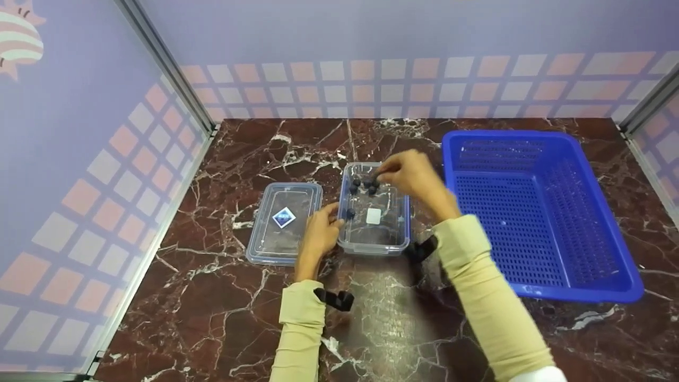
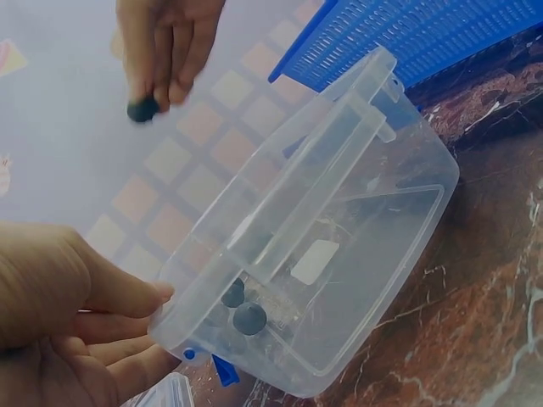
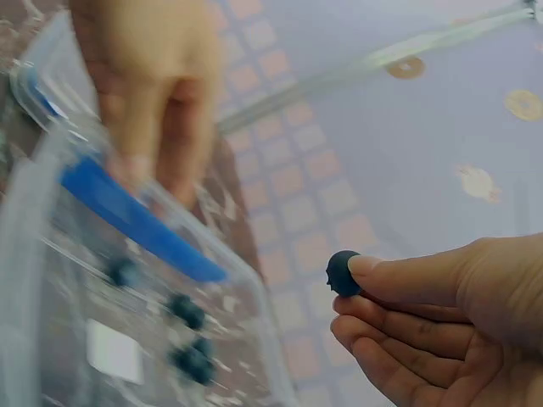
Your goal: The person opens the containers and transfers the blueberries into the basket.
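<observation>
A clear plastic food container [image 1: 390, 233] with blue side clips stands on the table. Several dark blueberries [image 1: 354, 189] lie on its bottom, mostly toward the far end. Between thumb and fingertips, my right hand [image 1: 408, 171] pinches one blueberry [image 3: 343, 273], its small crown showing in the right wrist view. That hand is raised over the container's far end. At the left wall, my left hand [image 1: 320, 233] holds the container's side, thumb [image 2: 140, 292] at the rim and fingers lower down outside. A clear lid [image 1: 265, 239] with a blue-and-white diamond sticker lies flat left of the container.
To the right stands a large blue plastic basket [image 1: 448, 159] with perforated walls and bottom. Printed panels [image 1: 329, 32] enclose the dark red marble-look tabletop [image 1: 212, 313] at the back and sides. A white square label [image 1: 373, 216] shows on the container's bottom.
</observation>
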Demonstrator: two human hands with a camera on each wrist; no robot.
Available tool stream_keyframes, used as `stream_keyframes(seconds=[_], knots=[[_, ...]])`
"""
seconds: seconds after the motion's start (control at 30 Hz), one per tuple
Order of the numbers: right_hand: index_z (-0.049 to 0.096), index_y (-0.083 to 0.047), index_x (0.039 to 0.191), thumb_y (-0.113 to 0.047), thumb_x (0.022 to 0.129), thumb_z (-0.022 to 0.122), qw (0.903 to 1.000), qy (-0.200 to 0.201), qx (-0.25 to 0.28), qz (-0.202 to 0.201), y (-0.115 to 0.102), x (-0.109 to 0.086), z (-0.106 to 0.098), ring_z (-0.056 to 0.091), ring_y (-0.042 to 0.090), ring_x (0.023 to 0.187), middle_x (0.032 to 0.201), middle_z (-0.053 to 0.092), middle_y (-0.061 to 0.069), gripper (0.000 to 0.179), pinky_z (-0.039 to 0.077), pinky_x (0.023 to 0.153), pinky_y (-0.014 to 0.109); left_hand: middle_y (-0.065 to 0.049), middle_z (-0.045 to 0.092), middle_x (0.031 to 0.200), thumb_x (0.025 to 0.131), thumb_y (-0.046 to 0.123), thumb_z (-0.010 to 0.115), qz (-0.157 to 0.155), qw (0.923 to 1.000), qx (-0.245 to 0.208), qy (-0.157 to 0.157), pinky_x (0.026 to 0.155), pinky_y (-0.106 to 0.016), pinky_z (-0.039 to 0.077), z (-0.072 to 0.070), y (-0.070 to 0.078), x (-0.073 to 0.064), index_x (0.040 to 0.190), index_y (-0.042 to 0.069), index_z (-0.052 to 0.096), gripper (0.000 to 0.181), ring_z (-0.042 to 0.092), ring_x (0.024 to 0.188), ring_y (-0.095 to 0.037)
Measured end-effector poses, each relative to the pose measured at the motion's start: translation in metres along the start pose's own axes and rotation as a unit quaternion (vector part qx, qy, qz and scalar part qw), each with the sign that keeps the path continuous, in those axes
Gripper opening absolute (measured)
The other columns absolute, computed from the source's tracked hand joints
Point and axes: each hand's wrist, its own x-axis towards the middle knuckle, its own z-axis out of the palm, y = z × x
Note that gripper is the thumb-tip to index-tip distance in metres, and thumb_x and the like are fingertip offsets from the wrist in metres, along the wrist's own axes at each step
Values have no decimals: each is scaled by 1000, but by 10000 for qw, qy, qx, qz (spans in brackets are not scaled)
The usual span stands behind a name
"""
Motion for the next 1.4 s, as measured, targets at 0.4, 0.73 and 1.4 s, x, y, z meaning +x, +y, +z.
stream_keyframes(seconds=[0.4, 0.73, 1.4], knots=[[68, -5, 114, -22, 89, 67, 9985, 496, -111, 226, 43, 3, -65, 58, 31, 110, 119, 65, 18, 30, 44, 99, 48, -19, 65, 120, 89, 1, 59, -6, 9998, -176, -63, 99, -39, 48, -1, -1, -1, 131, 0, 55, 42, 64, 110, -28], [61, 1, 123, -24, 90, 66, 9884, 657, 1076, 850, 98, -3, -97, 65, 4, 89, 103, 70, 1, 42, 52, 86, 22, -19, 64, 122, 90, 2, 59, -19, 9997, -259, -42, 98, -39, 49, -1, -3, 0, 131, 0, 55, 42, 64, 111, -29], [43, 10, 136, -14, 93, 60, 9484, 237, 2537, 1886, 174, -5, -89, 64, -5, 78, 78, 67, -16, 52, 51, 92, 23, -20, 68, 111, 89, 2, 60, 217, 9997, -62, 103, 91, -40, 52, 1, -5, 0, 129, -1, 57, 41, 67, 104, -29]])
